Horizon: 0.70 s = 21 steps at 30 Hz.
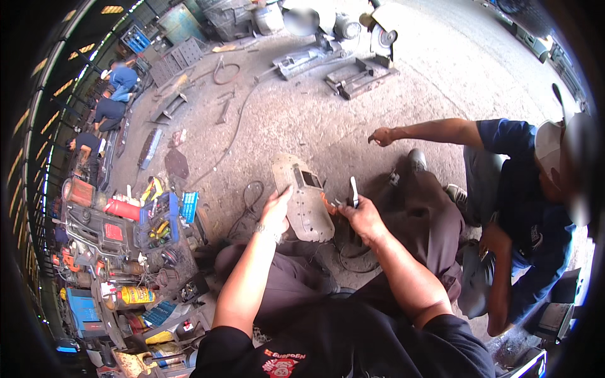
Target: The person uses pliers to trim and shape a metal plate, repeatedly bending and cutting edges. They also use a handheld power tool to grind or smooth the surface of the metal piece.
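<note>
A tan welding hand shield (pixel 309 211) with a dark rectangular window hangs tilted in front of me. My left hand (pixel 276 211) is closed on its left edge. Close to the shield's right side, my right hand (pixel 365 222) is closed around a small tool with an orange end (pixel 328 204). A pale, slim upright piece (pixel 354 186) sticks up from the same hand; its exact kind cannot be made out. Thin dark cable (pixel 353 268) loops on the floor below that hand.
A co-worker (pixel 523 208) crouches at the right, one arm stretched toward the floor ahead. Tools, a blue toolbox (pixel 161 217) and a yellow bottle (pixel 133 295) crowd the left. A cut-off saw (pixel 381 38) and metal frames (pixel 359 75) stand ahead; people (pixel 120 82) work far left.
</note>
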Tool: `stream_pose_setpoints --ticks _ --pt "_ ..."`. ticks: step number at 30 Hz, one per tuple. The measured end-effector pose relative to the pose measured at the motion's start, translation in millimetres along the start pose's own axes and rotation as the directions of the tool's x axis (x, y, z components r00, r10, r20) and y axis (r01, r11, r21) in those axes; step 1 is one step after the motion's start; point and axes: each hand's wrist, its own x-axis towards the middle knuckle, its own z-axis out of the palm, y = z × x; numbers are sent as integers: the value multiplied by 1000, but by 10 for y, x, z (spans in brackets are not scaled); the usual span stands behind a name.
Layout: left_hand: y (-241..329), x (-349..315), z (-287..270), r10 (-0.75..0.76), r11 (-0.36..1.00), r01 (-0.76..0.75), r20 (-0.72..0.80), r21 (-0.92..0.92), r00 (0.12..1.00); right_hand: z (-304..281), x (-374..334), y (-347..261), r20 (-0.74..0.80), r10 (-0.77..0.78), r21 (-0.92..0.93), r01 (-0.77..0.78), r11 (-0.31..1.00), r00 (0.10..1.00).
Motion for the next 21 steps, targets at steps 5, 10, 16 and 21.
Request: stream_pose_setpoints --ticks 5,10,16,21 --pt "-88 -145 -218 140 984 -125 120 -128 983 136 -113 91 17 19 -128 -17 992 1000" --pt "-106 -21 -200 227 923 -210 17 -323 974 157 -178 113 -4 9 -60 -9 998 1000" --pt "-26 -212 51 321 857 -303 -29 -418 947 123 -6 406 -5 125 230 -121 966 992" --pt "-157 -131 -188 325 839 -316 -59 -443 944 313 -95 134 83 135 460 -158 874 987"
